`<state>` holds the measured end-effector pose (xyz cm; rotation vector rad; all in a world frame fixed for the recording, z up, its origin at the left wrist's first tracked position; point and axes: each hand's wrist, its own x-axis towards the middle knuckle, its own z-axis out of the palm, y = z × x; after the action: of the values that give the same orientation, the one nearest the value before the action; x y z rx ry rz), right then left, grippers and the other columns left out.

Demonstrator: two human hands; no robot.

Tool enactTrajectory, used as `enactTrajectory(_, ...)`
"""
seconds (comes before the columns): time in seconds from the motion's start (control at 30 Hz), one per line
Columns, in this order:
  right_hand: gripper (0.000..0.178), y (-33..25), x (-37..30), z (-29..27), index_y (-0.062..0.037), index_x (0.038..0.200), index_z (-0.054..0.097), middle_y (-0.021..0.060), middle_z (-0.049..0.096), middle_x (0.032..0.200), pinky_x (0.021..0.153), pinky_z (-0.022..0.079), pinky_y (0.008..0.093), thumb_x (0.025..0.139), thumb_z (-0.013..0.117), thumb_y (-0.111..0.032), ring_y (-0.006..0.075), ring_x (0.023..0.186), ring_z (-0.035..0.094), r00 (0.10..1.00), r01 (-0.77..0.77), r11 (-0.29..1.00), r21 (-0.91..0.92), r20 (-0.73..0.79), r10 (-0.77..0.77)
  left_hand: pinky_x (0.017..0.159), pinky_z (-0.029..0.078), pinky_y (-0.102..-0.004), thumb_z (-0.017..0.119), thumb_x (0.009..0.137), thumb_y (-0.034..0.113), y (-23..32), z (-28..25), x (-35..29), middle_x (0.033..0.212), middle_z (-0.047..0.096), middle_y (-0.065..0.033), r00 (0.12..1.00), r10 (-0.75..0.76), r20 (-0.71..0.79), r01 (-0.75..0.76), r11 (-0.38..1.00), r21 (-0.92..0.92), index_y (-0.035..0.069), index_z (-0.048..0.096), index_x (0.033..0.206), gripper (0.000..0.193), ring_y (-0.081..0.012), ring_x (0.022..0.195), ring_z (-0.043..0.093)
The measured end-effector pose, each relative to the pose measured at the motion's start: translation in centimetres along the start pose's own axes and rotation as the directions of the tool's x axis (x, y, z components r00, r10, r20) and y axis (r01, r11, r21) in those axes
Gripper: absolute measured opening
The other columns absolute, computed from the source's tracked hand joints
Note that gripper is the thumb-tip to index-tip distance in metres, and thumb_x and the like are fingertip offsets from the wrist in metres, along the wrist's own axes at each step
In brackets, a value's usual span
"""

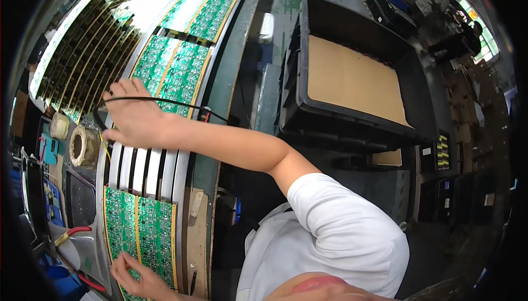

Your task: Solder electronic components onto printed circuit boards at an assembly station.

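Note:
My right hand (132, 116) reaches across a metal rail track (177, 171), its fingers at the near left corner of a green circuit board panel (176, 70). Its thumb is apart from the fingers, and I see nothing gripped. A black cable (159, 100) crosses over this hand and loops round beyond its fingers. My left hand (140, 282) is over a nearer circuit board panel (140, 229). Thumb and forefinger curve together there in a pinch; whatever lies between the tips is too small to make out. Another circuit board panel (201, 9) lies farther up the track.
Several upright boards (88, 53) stand in a row at the left. Below them are tape rolls (85, 146) and red-sleeved leads (80, 229). A black bin (294, 100) with cardboard (352, 81) inside stands to the right. Another person (459, 39) is far off.

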<state>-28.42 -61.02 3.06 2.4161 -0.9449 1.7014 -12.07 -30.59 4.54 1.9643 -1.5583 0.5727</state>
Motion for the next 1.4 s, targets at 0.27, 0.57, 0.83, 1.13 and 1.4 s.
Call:
enactTrajectory(0.27,0.054,-1.9,3.8,0.5,-0.0004,0.063,0.06,0.0026,0.048,0.049,0.05,0.04,0.0344,0.094,0.059,-0.044,0.0166,0.042,0.036,0.827,-0.284,0.944,0.165,0.54,0.154,0.081,0.045,-0.0362,0.068,0.082,-0.005,2.4,2.9,1.9,0.083,0.063,-0.0066,1.0,-0.023,-0.007,0.023,0.998,-0.05,0.004,0.065,0.09,0.013,-0.0244,0.079,0.059)
enactTrajectory(0.57,0.021,-6.3,3.5,-3.1,-0.0024,0.109,0.072,0.0047,0.073,0.089,0.07,0.047,0.0204,0.09,0.067,-0.008,0.0112,0.077,0.064,0.96,-0.27,0.779,0.565,0.217,0.176,0.074,0.044,-0.0321,0.076,0.074,-0.003,1.1,3.0,0.0,0.087,0.059,-0.0004,0.985,-0.107,-0.136,0.105,0.994,-0.021,0.01,0.07,0.094,0.024,-0.0197,0.078,0.057)
enactTrajectory(0.83,0.025,-6.7,0.1,0.6,-0.0039,0.115,0.07,0.0062,0.071,0.101,0.074,0.048,0.0257,0.091,0.065,-0.006,0.0153,0.084,0.064,0.879,0.112,0.943,0.314,0.411,-0.241,0.071,0.046,-0.0322,0.077,0.072,-0.006,1.1,2.8,-0.3,0.08,0.056,-0.0013,0.984,-0.177,-0.03,0.177,0.984,-0.022,0.006,0.071,0.091,0.023,-0.0191,0.072,0.054)
enactTrajectory(1.13,0.046,-10.3,-13.1,-3.3,-0.0021,0.138,0.043,0.0255,0.052,0.134,0.11,0.046,0.0504,0.103,0.054,-0.03,0.0363,0.124,0.057,0.858,-0.507,0.466,0.725,0.477,0.19,0.06,0.044,-0.0275,0.076,0.069,-0.006,0.8,1.4,-1.1,0.081,0.06,-0.0016,0.984,-0.145,-0.103,0.142,0.989,-0.037,0.007,0.073,0.089,0.024,-0.0147,0.065,0.052)
enactTrajectory(1.4,0.045,-12.6,-13.8,-3.6,-0.0086,0.139,0.039,0.0283,0.051,0.136,0.111,0.043,0.0493,0.106,0.046,-0.037,0.0378,0.127,0.053,0.794,-0.6,0.376,0.706,0.464,0.393,0.078,0.044,-0.0404,0.067,0.074,0.012,1.1,2.7,-0.7,0.079,0.052,-0.0066,0.932,-0.046,-0.359,0.046,0.999,-0.008,0.008,0.057,0.076,0.011,-0.0217,0.075,0.055)
